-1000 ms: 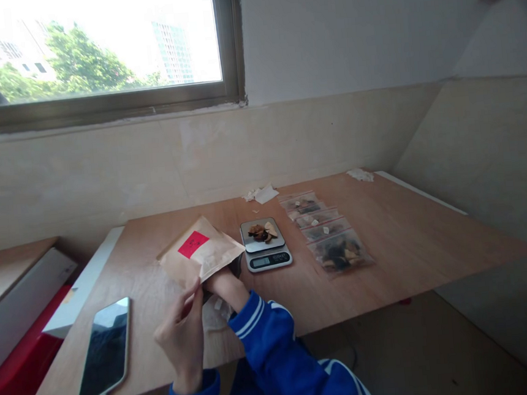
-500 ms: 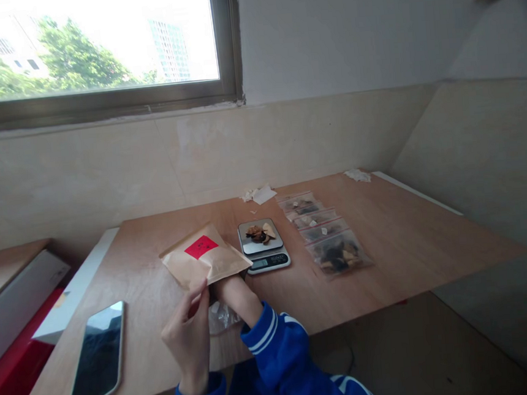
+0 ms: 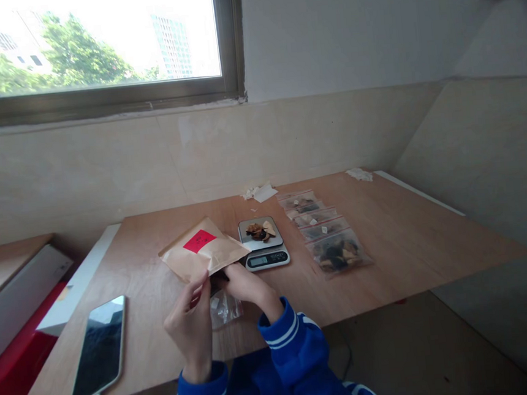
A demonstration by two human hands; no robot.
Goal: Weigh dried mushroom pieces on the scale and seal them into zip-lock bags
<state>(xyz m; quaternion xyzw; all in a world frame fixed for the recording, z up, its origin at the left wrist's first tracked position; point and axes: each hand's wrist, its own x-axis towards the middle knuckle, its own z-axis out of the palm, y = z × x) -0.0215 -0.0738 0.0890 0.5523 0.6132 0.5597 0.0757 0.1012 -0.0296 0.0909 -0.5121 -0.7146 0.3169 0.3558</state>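
Observation:
A kraft paper bag point(image 3: 195, 259) with a red label tilts above the table, its mouth towards me. My left hand point(image 3: 191, 317) pinches the near edge of that mouth between thumb and fingers. My right hand point(image 3: 248, 285) reaches into the opening from the right; its fingertips are hidden there. Just beyond it stands a white kitchen scale point(image 3: 275, 258), bearing a small heap of dried slices and dark pieces point(image 3: 260, 231). Below the paper bag lies a crumpled clear plastic bag point(image 3: 226, 310), partly behind my hands.
Several filled zip bags point(image 3: 337, 255) overlap in a row to the right of the scale. A phone point(image 3: 100, 352) with a charging cable lies at the left. Crumpled paper point(image 3: 263, 192) rests near the wall, and more tissue point(image 3: 359, 175) at the far right.
My right hand has drawn back a little to the right, so more of it shows outside the paper bag. My left hand keeps its pinch on the bag.

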